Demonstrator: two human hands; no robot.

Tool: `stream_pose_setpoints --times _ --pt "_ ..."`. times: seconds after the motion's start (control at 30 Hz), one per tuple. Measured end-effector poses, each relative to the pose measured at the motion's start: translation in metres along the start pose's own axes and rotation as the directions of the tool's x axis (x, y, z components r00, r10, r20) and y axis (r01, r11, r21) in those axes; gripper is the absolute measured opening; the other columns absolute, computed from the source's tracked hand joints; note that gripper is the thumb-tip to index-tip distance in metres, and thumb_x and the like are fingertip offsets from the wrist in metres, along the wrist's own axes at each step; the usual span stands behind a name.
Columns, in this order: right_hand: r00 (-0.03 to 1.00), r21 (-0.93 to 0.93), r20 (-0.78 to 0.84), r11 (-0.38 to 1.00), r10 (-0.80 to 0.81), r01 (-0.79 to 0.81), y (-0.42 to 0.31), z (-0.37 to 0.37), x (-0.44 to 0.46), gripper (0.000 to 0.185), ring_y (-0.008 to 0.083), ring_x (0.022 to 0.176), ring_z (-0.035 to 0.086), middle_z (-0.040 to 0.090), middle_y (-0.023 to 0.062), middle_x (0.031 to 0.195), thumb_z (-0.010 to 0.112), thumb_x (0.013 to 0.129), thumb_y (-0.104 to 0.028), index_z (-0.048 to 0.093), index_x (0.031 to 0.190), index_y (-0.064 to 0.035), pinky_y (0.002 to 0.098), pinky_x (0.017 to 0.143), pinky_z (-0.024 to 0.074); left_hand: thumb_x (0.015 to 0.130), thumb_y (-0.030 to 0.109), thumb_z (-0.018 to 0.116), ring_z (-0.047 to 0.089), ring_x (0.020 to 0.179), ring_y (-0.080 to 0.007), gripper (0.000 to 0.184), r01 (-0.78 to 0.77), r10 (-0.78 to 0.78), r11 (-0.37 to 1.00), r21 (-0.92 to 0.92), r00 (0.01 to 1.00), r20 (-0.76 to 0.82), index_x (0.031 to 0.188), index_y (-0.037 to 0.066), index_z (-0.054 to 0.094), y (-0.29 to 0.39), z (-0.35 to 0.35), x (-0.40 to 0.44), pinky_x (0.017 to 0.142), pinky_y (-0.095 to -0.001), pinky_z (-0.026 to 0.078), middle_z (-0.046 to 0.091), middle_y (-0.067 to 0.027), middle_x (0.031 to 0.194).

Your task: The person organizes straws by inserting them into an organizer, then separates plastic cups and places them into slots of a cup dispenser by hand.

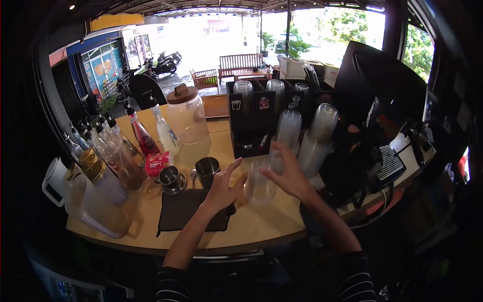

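Clear cup (259, 188), pale wooden counter (271, 224), beamed ceiling (201, 5)

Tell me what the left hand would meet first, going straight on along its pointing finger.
From the left hand, likely the black box; the clear cup sits right of that line. Depth is unclear here.

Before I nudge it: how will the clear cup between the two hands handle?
The clear cup is probably light: the counter shows through its thin-looking walls. It may slip, since its sides look smooth. It could tip if pushed near the top, being taller than wide.
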State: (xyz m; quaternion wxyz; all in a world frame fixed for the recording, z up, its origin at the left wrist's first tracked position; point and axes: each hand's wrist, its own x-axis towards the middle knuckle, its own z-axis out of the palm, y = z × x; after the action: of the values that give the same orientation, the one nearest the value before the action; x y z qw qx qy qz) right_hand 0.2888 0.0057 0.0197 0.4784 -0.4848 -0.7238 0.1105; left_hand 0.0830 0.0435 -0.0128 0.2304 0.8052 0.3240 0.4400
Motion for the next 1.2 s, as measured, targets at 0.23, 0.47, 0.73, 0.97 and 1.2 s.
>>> stream_pose_setpoints --times 0.23,0.47,0.73,0.97,1.2 --pt "0.997 0.082 -0.02 0.994 0.075 -0.074 0.041 0.072 -0.06 0.103 0.034 0.113 0.046 0.044 0.0213 0.121 0.084 0.054 -0.037 0.026 0.129 0.0007 0.0417 0.094 0.0389 0.086 0.014 0.055 0.053 0.111 -0.0297 0.045 -0.061 0.066 0.993 -0.099 0.997 0.048 0.126 -0.001 0.042 -0.032 0.02 -0.026 0.095 -0.0374 0.042 0.054 -0.0209 0.118" --pt "0.978 0.149 -0.027 0.969 0.205 -0.199 0.042 0.082 -0.068 0.088 0.0264 0.113 0.048 0.046 0.017 0.119 0.084 0.055 -0.026 0.034 0.123 -0.0007 0.0376 0.093 0.0406 0.084 0.017 0.058 0.043 0.121 -0.0289 0.057 0.037 -0.017 0.973 -0.227 0.996 0.091 0.132 0.0 0.033 -0.04 0.025 -0.041 0.099 -0.0395 0.037 0.042 -0.019 0.131" --pt "0.941 0.708 0.158 0.63 0.299 -0.319 0.037 0.078 -0.074 0.078 0.023 0.116 0.045 0.043 0.0115 0.124 0.078 0.067 -0.013 0.031 0.128 -0.0019 0.0335 0.095 0.0396 0.082 0.026 0.066 0.037 0.125 -0.0253 0.077 0.163 -0.079 0.885 -0.436 0.976 0.204 0.137 0.0 0.019 -0.053 0.043 -0.048 0.103 -0.0362 0.033 0.029 -0.0177 0.138" --pt "0.916 0.679 0.249 0.618 0.315 -0.397 0.051 0.076 -0.081 0.071 0.0169 0.105 0.052 0.05 0.0081 0.115 0.075 0.071 -0.017 0.033 0.127 -0.0004 0.0289 0.084 0.0453 0.075 0.018 0.073 0.046 0.116 -0.0207 0.08 0.279 -0.108 0.648 -0.708 0.955 0.277 0.134 -0.004 0.023 -0.052 0.043 -0.048 0.098 -0.0323 0.039 0.043 -0.0159 0.126" --pt "0.934 0.686 0.208 0.637 0.291 -0.352 0.056 0.076 -0.084 0.069 0.0139 0.099 0.054 0.053 0.0073 0.111 0.075 0.069 -0.015 0.036 0.123 0.0004 0.0257 0.077 0.0467 0.068 0.017 0.078 0.051 0.11 -0.0198 0.082 0.271 -0.09 0.657 -0.703 0.954 0.284 0.13 -0.005 0.03 -0.042 0.037 -0.046 0.096 -0.0329 0.041 0.048 -0.0147 0.121"
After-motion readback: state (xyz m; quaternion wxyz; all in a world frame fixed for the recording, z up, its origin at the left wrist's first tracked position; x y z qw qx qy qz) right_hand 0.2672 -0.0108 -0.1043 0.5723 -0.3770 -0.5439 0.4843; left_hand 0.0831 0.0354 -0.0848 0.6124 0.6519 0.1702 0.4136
